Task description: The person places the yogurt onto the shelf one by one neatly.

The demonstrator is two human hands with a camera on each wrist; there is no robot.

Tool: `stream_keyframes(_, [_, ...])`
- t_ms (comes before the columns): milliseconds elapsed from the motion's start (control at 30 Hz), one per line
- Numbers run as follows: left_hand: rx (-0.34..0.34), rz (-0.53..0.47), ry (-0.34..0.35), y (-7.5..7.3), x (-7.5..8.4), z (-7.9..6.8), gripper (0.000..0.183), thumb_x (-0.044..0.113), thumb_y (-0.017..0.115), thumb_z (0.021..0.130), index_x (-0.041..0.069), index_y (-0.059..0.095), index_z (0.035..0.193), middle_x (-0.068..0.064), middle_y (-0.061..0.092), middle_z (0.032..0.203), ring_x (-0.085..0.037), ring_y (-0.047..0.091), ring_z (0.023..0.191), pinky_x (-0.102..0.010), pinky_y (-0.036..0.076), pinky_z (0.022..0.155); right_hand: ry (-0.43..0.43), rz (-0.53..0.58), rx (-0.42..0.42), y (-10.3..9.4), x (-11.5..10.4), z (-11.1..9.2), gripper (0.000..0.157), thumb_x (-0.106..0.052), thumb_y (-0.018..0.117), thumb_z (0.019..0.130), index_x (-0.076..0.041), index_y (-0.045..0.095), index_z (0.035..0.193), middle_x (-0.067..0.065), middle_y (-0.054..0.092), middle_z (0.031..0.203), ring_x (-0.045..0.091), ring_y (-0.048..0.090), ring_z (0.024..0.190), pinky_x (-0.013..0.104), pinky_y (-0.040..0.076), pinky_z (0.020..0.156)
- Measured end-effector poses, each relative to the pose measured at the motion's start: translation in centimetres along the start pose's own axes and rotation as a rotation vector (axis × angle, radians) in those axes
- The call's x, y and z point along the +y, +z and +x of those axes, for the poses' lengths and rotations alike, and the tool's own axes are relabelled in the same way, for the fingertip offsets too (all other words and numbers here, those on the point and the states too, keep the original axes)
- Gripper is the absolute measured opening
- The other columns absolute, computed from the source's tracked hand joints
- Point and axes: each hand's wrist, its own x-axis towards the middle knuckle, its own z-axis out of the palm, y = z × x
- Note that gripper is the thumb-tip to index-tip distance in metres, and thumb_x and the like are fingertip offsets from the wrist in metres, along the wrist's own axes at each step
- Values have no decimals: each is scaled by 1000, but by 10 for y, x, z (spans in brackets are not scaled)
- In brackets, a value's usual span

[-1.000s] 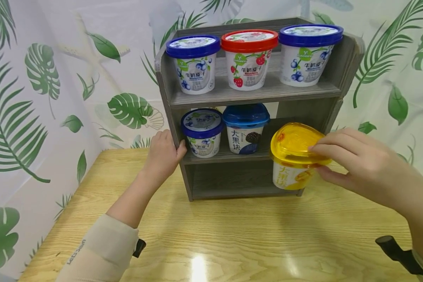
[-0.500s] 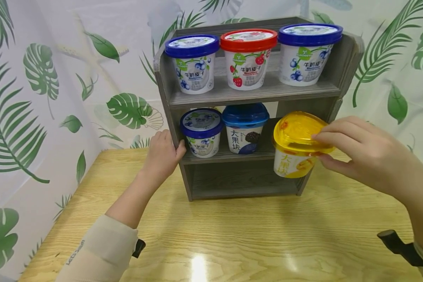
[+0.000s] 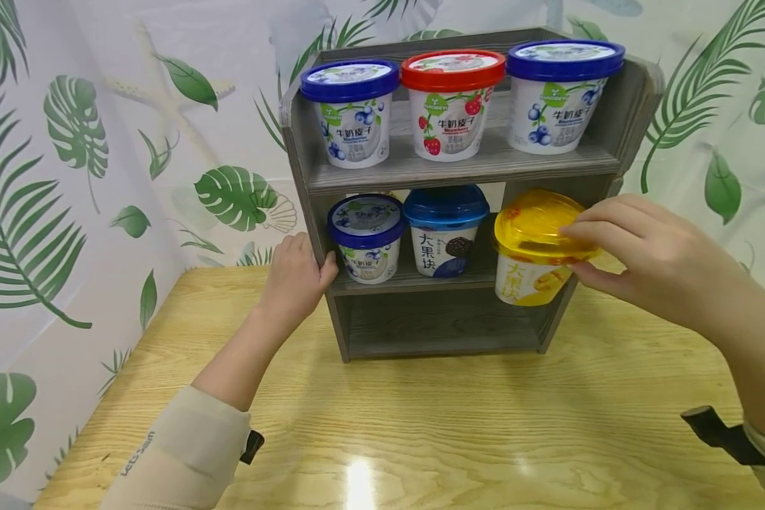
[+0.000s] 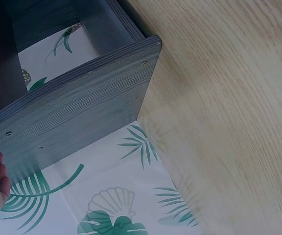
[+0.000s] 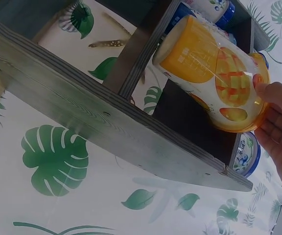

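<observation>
My right hand (image 3: 650, 255) pinches the yellow lid of a mango yogurt cup (image 3: 528, 282), with the thumb below the rim and fingers on top. The cup hangs slightly tilted at the front right of the middle shelf; in the right wrist view the same yogurt cup (image 5: 214, 73) shows its mango picture, bottom towards the shelf. My left hand (image 3: 296, 276) grips the left side panel of the grey wooden rack (image 3: 446, 322). On the middle shelf stand a blueberry cup (image 3: 366, 244) and a blue-lidded cup (image 3: 445, 241) to the left of the yellow one.
The top shelf holds a blueberry cup (image 3: 352, 117), a red-lidded strawberry cup (image 3: 451, 106) and another blueberry cup (image 3: 557, 99). Under the rack lies a wooden table (image 3: 421, 425). Behind is a leaf-patterned backdrop (image 3: 166, 134).
My right hand has lifted the mango yogurt cup from below the middle shelf's edge up to shelf height. The left hand has stayed on the rack's side.
</observation>
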Motion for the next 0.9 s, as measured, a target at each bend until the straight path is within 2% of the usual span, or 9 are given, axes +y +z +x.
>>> stream_keyframes(267, [-3,10,-8,-2,0,0,28,20,50,89,-7,53,94,-20,54,80,-37,49,77,-45,39,71,-2,37,68,11,6,0,51,-38,38,99,6,64,91,15,62,85,30,53,73,12,29,88])
stream_keyframes(500, [1,12,-2,0,1,1,26,20,51,89,-6,53,89,-20,54,77,-37,49,75,-45,39,70,3,28,62,14,14,-3,52,-38,38,99,7,64,91,16,62,85,30,54,74,14,30,86])
stream_keyframes(733, [24,14,11,-1,0,0,26,19,51,89,-7,52,89,-20,53,77,-37,48,75,-46,39,69,32,-2,78,17,16,-5,52,-37,38,99,7,65,95,18,61,87,32,53,75,31,37,73])
stream_keyframes(900, [29,15,14,0,0,-2,26,19,50,89,-7,51,86,-20,51,75,-37,47,73,-46,39,69,51,-6,107,22,17,-7,50,-37,40,99,7,65,96,18,60,87,32,52,74,31,36,73])
